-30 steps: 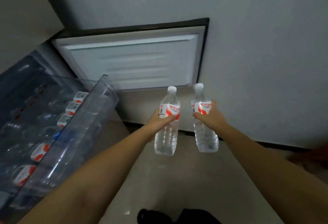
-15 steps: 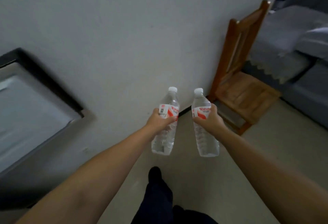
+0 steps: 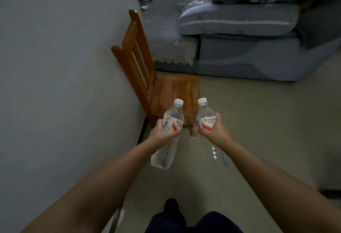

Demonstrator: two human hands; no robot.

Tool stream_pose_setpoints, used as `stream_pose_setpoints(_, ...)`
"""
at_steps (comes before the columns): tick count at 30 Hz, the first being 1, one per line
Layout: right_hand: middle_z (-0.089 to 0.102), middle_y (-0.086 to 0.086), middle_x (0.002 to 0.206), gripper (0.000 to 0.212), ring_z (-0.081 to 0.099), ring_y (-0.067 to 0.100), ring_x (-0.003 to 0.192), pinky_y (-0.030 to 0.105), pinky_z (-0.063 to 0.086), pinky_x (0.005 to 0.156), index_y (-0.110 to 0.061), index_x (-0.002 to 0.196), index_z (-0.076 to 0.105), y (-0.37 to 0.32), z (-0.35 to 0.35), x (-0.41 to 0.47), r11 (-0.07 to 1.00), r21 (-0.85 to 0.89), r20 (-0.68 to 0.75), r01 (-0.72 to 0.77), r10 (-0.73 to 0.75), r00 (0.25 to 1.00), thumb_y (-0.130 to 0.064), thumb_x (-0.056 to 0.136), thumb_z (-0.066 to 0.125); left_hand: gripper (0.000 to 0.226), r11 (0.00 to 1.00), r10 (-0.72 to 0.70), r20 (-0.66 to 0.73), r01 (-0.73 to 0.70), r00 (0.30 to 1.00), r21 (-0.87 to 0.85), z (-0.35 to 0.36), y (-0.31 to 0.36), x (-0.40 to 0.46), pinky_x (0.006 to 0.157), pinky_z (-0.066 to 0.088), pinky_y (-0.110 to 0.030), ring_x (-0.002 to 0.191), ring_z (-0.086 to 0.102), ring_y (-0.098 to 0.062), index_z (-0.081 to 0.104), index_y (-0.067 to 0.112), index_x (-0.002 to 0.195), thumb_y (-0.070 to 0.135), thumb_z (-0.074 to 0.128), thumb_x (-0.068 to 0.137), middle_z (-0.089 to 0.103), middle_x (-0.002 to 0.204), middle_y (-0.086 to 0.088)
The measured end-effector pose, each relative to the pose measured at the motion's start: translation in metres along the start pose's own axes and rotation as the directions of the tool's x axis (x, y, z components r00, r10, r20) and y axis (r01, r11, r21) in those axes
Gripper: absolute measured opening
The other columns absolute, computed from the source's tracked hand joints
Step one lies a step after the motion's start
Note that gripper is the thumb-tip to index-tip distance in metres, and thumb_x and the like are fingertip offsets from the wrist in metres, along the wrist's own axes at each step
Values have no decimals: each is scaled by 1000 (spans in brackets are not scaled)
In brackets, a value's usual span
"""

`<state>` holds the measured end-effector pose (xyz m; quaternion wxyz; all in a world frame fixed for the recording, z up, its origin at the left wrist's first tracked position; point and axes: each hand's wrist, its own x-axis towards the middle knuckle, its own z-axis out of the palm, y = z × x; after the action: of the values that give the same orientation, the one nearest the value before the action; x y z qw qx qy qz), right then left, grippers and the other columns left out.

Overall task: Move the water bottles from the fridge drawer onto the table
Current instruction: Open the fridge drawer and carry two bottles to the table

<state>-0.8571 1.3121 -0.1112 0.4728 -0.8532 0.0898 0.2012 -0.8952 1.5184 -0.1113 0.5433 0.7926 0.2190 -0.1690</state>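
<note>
I hold two clear water bottles with white caps and red-and-white labels out in front of me above the floor. My left hand [image 3: 162, 133] grips the left bottle [image 3: 172, 120] around its label, the bottle tilted slightly right at the top. My right hand [image 3: 215, 131] grips the right bottle [image 3: 205, 116] at its label; its lower body is blurred. The two bottles are a short gap apart. Neither the fridge drawer nor a table is in view.
A grey wall [image 3: 64, 85] runs along my left. A wooden chair [image 3: 166, 92] stands against it just ahead. Beyond it sits a grey sofa [image 3: 239, 35] with cushions. Pale floor [image 3: 267, 131] stretches to the right. My dark-trousered legs [image 3: 184, 218] show at the bottom.
The view has swung right, away from the fridge drawer and door; the chair and sofa now lie straight ahead. Both hands keep the same hold on the bottles.
</note>
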Motion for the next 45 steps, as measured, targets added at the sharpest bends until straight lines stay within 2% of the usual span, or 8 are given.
stream_pose_setpoints(2, 60, 5, 115, 83, 61, 20, 93, 30, 53, 68, -24, 142, 23, 8, -18, 9, 997, 71, -106, -37, 44, 993, -27, 77, 75, 61, 995, 34, 60, -39, 998, 89, 11, 25, 29, 69, 50, -22, 99, 61, -15, 42, 19, 122, 36, 77, 76, 60, 110, 0)
stream_pose_setpoints(6, 60, 5, 107, 69, 62, 20, 87, 32, 53, 69, -21, 131, 33, 32, -64, 17, 980, 165, -266, -109, 151, 952, -23, 76, 74, 59, 976, 67, 188, -104, 980, 192, 63, 69, 77, 74, 51, -26, 94, 62, -13, 44, 17, 120, 35, 77, 75, 61, 102, 3)
stream_pose_setpoints(15, 56, -1, 90, 49, 57, 20, 79, 32, 47, 69, -21, 111, 35, 104, -199, 47, 938, 243, -444, -247, 334, 831, -26, 79, 72, 54, 917, 122, 423, -265, 898, 298, 230, 165, 137, 60, 47, -17, 83, 60, -7, 42, 17, 117, 30, 77, 78, 59, 98, 5)
stream_pose_setpoints(23, 63, 4, 96, 55, 64, 23, 84, 41, 54, 76, -19, 116, 43, 154, -351, 84, 915, 335, -567, -224, 386, 728, -32, 73, 75, 54, 893, 147, 500, -331, 853, 303, 376, 272, 174, 77, 53, -29, 91, 62, -16, 42, 16, 116, 32, 77, 77, 60, 101, 1)
stream_pose_setpoints(27, 57, 1, 99, 51, 58, 17, 80, 25, 45, 61, -23, 112, 36, 178, -408, 88, 887, 401, -601, -228, 442, 665, -27, 78, 74, 55, 859, 173, 563, -403, 808, 315, 446, 316, 185, 73, 51, -27, 89, 60, -15, 42, 17, 115, 35, 77, 77, 58, 94, 5)
stream_pose_setpoints(36, 54, 1, 102, 71, 55, 21, 86, 30, 43, 74, -19, 137, 27, 251, -528, 113, 790, 545, -637, -281, 608, 474, -28, 81, 71, 73, 740, 117, 804, -591, 583, 321, 623, 400, 216, 63, 53, -22, 85, 70, -11, 55, 16, 115, 54, 78, 57, 70, 97, 3)
stream_pose_setpoints(41, 53, 3, 108, 79, 53, 19, 87, 30, 43, 73, -19, 141, 21, 280, -599, 137, 755, 596, -656, -274, 655, 375, -29, 81, 71, 76, 657, 121, 874, -698, 470, 284, 723, 451, 235, 78, 59, -32, 84, 70, -11, 58, 21, 112, 61, 75, 49, 71, 94, 6)
stream_pose_setpoints(45, 56, 4, 110, 81, 56, 22, 90, 34, 48, 78, -20, 141, 22, 303, -676, 143, 701, 677, -661, -226, 713, 232, -32, 78, 73, 74, 598, 88, 932, -767, 352, 234, 812, 517, 232, 73, 55, -28, 86, 69, -11, 58, 22, 111, 61, 74, 51, 70, 95, 6)
